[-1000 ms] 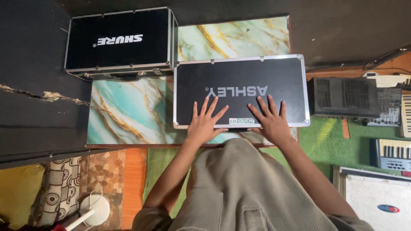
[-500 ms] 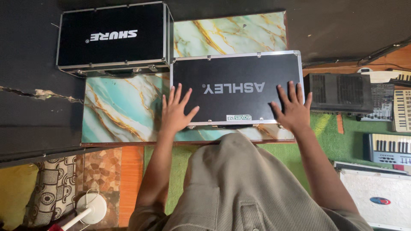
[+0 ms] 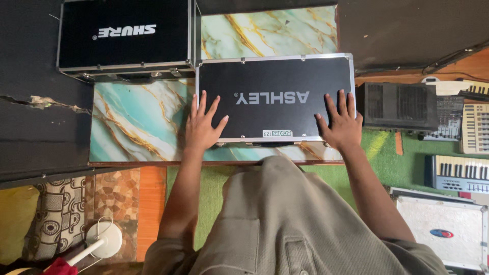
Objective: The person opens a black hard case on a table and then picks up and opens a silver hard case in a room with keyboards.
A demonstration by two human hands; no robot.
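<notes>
A flat black equipment case (image 3: 275, 81) with silver metal edging lies on a teal and gold marble-patterned tabletop (image 3: 137, 122). My left hand (image 3: 202, 125) rests flat on the case's near left corner, fingers spread. Over at the near right corner my right hand (image 3: 340, 125) also lies flat with spread fingers. Neither hand grips anything. White lettering on the lid faces away from me. My grey shirt fills the bottom of the view.
A second, taller black case (image 3: 125, 38) with metal edging stands at the back left. On the right are a black amplifier (image 3: 395, 106), keyboards (image 3: 456, 172) and a silver case (image 3: 440, 231) on green carpet. A white desk fan (image 3: 102, 240) is at lower left.
Both hands have slid apart along the lid, from near the middle out to its left and right near corners.
</notes>
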